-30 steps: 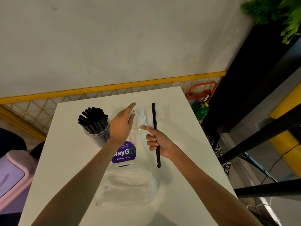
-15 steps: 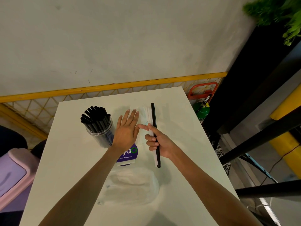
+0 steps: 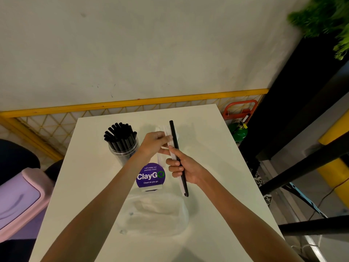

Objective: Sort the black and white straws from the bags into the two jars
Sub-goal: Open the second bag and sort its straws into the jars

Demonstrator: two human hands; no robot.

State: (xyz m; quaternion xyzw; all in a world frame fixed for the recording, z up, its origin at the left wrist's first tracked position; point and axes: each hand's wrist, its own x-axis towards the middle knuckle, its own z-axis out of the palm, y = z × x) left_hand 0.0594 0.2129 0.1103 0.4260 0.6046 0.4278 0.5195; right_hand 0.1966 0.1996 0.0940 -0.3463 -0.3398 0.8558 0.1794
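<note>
A clear jar point(image 3: 122, 150) packed with black straws point(image 3: 120, 134) stands at the table's far left. My right hand point(image 3: 186, 168) grips a black straw point(image 3: 174, 137) together with white straws point(image 3: 181, 184), all held upright over the table's middle. My left hand point(image 3: 154, 141) pinches a white straw point(image 3: 166, 131) at the top of that bunch. A second jar stands behind my hands and is mostly hidden. A clear plastic bag point(image 3: 156, 216) lies crumpled on the near part of the table.
A purple round ClayGo sign point(image 3: 150, 175) stands between my forearms. The white table point(image 3: 217, 167) ends close on the right, where a green cylinder point(image 3: 238, 133) and black beams stand. A pink and purple bin point(image 3: 18, 197) sits at the left.
My left hand has moved right from beside the jar of black straws and its fingers have closed on a white straw in the bunch. My right hand stayed about where it was.
</note>
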